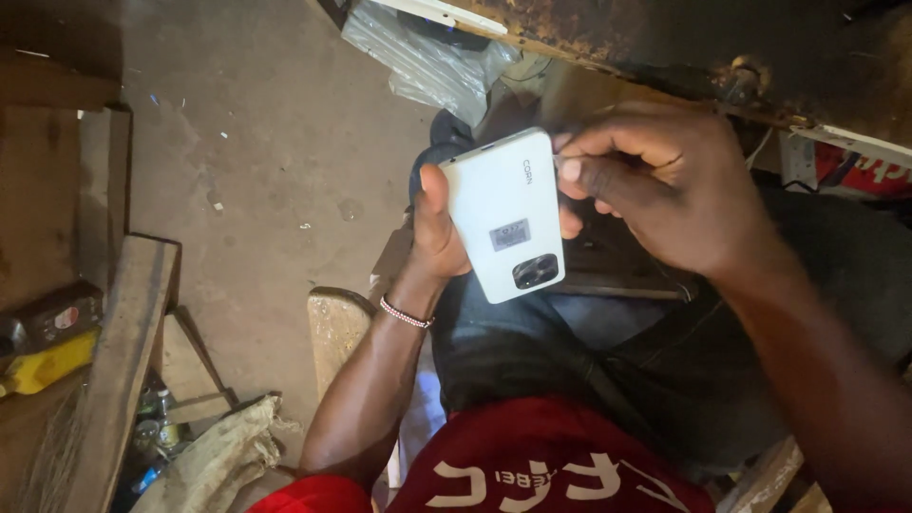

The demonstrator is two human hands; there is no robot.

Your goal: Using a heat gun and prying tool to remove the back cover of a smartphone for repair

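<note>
1. The left hand (439, 228) gripped a white phone (506, 214) back-up over the lap, thumb along its edge.
2. The right hand (655, 185) pinched at the phone's top corner, fingertips together.
3. Steady support and light, even pressure there seemed wise.

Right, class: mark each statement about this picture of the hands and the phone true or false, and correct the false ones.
1. The left hand holds a white phone with its back showing. True.
2. The right hand rests flat on the floor. False: its fingers pinch at the phone's upper right edge.
3. A beaded bracelet sits on the left wrist. True.
4. The phone's camera lenses are at the end farthest from the person. False: they are at the nearer, lower end.
5. A yellow object lies at the left edge. True.
</note>
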